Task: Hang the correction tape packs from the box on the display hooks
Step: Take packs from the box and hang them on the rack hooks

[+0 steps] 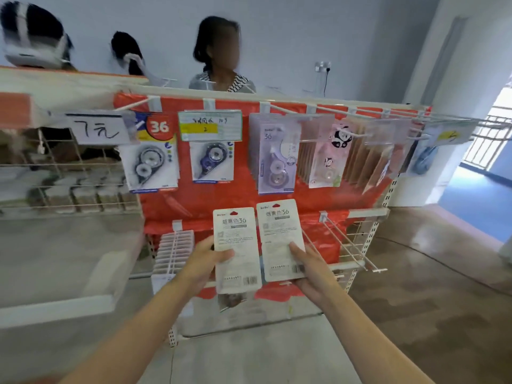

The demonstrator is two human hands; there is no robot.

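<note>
My left hand [203, 259] grips a white correction tape pack [235, 236] by its lower left edge, its printed back facing me. My right hand [307, 261] grips a second white pack [278, 231] by its lower right corner, slightly higher. Both packs are upright, side by side in front of the red display panel [243, 195]. Above them hang rows of packs on the upper hooks: a blue one [149, 159], a dark blue one [212, 162], a purple stack [274, 156] and a pink panda stack [329, 156]. An empty double-wire hook [349, 245] sticks out at lower right. The box is out of view.
A lower left hook holds a stack of white packs [173, 248]. Wire baskets [63, 184] with stock stand to the left, above a white shelf [55, 309]. A person [221, 56] stands behind the rack. Brown floor and a doorway lie to the right.
</note>
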